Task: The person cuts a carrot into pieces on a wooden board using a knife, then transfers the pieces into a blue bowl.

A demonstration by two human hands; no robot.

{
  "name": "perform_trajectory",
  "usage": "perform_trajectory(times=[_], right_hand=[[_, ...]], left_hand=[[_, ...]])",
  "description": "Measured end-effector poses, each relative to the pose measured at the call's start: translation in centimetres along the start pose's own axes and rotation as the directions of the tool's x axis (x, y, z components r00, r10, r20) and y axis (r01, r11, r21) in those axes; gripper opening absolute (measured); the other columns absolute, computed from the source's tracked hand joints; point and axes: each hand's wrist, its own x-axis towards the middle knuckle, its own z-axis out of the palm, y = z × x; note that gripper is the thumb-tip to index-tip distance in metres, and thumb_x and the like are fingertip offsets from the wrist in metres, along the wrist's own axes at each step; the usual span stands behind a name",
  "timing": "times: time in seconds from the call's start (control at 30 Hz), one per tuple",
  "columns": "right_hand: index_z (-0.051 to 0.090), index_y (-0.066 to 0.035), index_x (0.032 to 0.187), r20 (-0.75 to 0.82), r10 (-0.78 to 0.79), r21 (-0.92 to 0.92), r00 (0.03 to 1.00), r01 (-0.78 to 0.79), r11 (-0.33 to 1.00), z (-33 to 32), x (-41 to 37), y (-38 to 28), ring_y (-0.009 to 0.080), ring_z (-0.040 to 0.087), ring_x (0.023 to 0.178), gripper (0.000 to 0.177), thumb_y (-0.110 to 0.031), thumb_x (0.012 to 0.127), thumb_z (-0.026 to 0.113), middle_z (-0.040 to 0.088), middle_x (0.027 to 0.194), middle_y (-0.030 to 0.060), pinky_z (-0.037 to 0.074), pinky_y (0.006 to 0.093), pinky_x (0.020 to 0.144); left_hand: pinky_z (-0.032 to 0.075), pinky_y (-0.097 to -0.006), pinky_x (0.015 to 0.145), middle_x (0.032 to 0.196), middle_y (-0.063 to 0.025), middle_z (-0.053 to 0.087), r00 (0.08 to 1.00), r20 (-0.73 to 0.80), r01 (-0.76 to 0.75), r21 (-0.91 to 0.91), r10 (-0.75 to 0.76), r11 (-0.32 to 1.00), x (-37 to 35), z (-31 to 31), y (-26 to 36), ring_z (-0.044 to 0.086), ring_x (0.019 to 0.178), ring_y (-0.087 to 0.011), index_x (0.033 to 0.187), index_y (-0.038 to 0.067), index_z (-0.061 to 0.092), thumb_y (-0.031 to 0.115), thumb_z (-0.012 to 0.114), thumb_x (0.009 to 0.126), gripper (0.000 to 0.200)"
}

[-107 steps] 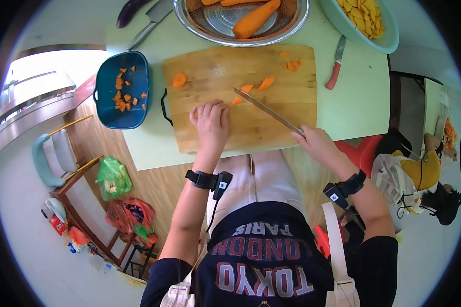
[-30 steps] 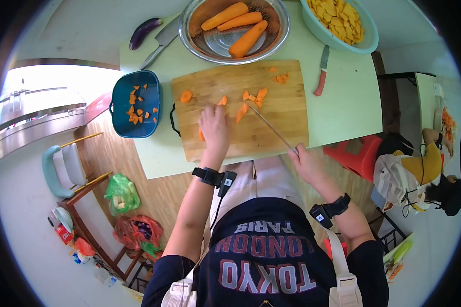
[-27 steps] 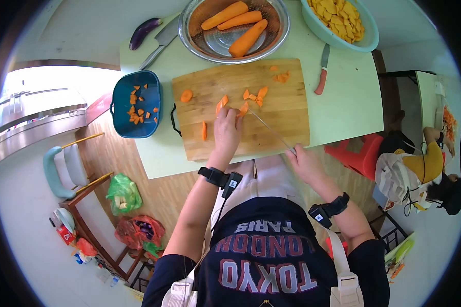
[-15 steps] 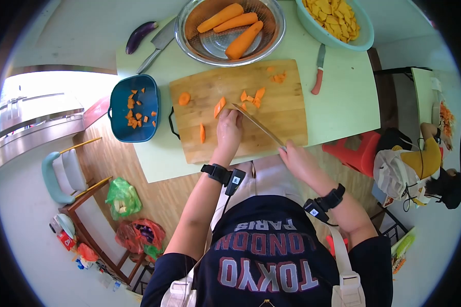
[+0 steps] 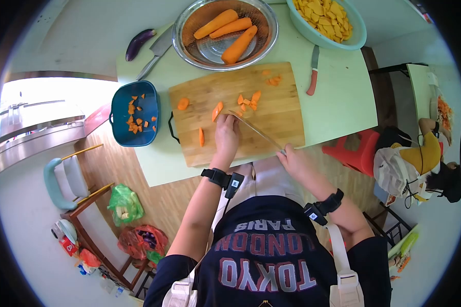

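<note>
My left hand (image 5: pixel 227 137) is closed at the fingertips on a carrot piece (image 5: pixel 217 110) on the wooden cutting board (image 5: pixel 261 140). My right hand (image 5: pixel 294 159) grips a kitchen knife (image 5: pixel 258 131); its blade slants up and left, with the tip beside my left fingertips. Just right of the tip lies a cluster of cut carrot chunks (image 5: pixel 249 101). A carrot slice (image 5: pixel 183 104) and a long carrot strip (image 5: pixel 201 137) rest on the board's left part. Smaller carrot bits (image 5: pixel 274 81) lie near its upper right corner.
A blue container (image 5: pixel 119 105) with carrot chunks stands left of the board. Behind it are a steel colander (image 5: pixel 226 67) of whole carrots, a cleaver (image 5: pixel 161 46) and an eggplant (image 5: pixel 140 44). A red-handled knife (image 5: pixel 312 82) and a basin (image 5: pixel 361 38) of yellow slices lie right. Another person (image 5: pixel 420 158) sits far right.
The view has shifted slightly, so the table things sit a little further left. Both hands keep their holds, and the knife tip has come slightly nearer my left fingertips.
</note>
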Motion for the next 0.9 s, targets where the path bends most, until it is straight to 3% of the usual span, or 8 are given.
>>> perform_trajectory(times=[0.37,0.57,0.67,0.73,0.83,0.9], right_hand=[[0.048,0.002,0.088,0.073,0.043,0.003,0.996,-0.044,0.999,-0.2,-0.3,-0.7,0.0426,0.058,0.063,0.035,-0.034,0.091,0.046,0.059,0.066,0.0238,0.046,0.0494,0.055],[0.051,0.002,0.084,0.005,-0.002,0.043,1.000,0.001,0.999,2.4,1.7,2.6,0.0414,0.059,0.064,0.039,-0.035,0.090,0.046,0.060,0.067,0.0230,0.047,0.0482,0.057],[0.052,0.003,0.082,0.007,0.012,0.159,1.000,-0.013,0.987,2.4,2.3,3.9,0.0418,0.058,0.068,0.044,-0.039,0.091,0.044,0.060,0.071,0.0244,0.046,0.0479,0.061],[0.052,0.003,0.080,0.079,0.020,0.255,0.997,-0.039,0.966,2.0,2.6,4.2,0.0419,0.058,0.072,0.047,-0.041,0.091,0.042,0.060,0.076,0.0253,0.045,0.0481,0.064],[0.052,0.003,0.080,0.129,0.045,0.332,0.991,-0.086,0.939,1.0,2.0,3.7,0.0415,0.058,0.075,0.047,-0.042,0.092,0.041,0.060,0.080,0.0263,0.044,0.0482,0.066],[0.052,0.003,0.082,0.062,0.021,0.259,0.998,-0.037,0.965,1.3,1.4,3.2,0.0412,0.058,0.072,0.047,-0.042,0.092,0.041,0.060,0.077,0.0259,0.045,0.0482,0.064]], left_hand=[[0.047,-0.0410,0.064,0.087,-0.0155,0.057,1.000,0.014,0.013,0.022,-0.013,1.000,0.1,-0.1,-0.2,0.056,0.077,-0.0358,0.084,0.002,0.059,0.002,0.057,0.079,0.006],[0.047,-0.0404,0.065,0.087,-0.0153,0.058,0.999,0.034,0.038,-0.009,-0.038,0.999,0.0,0.2,-0.9,0.057,0.079,-0.0350,0.082,0.002,0.059,0.003,0.057,0.078,0.004],[0.048,-0.0381,0.064,0.083,-0.0165,0.059,1.000,0.012,-0.009,0.012,0.009,1.000,0.0,0.0,-1.2,0.059,0.073,-0.0337,0.081,0.000,0.060,0.001,0.058,0.077,0.005],[0.048,-0.0385,0.064,0.082,-0.0151,0.059,0.995,0.068,0.080,-0.098,-0.074,0.992,-0.3,-0.5,-2.0,0.058,0.072,-0.0336,0.079,0.001,0.060,0.003,0.059,0.077,0.003],[0.048,-0.0377,0.062,0.079,-0.0153,0.058,0.996,0.048,0.083,-0.116,-0.078,0.990,-0.8,-1.3,-2.5,0.058,0.068,-0.0321,0.080,0.002,0.060,0.002,0.060,0.076,0.004],[0.047,-0.0377,0.062,0.078,-0.0157,0.058,0.996,0.022,0.083,-0.086,-0.081,0.993,-0.9,-1.7,-2.5,0.058,0.068,-0.0314,0.079,0.001,0.060,0.002,0.060,0.076,0.004]])
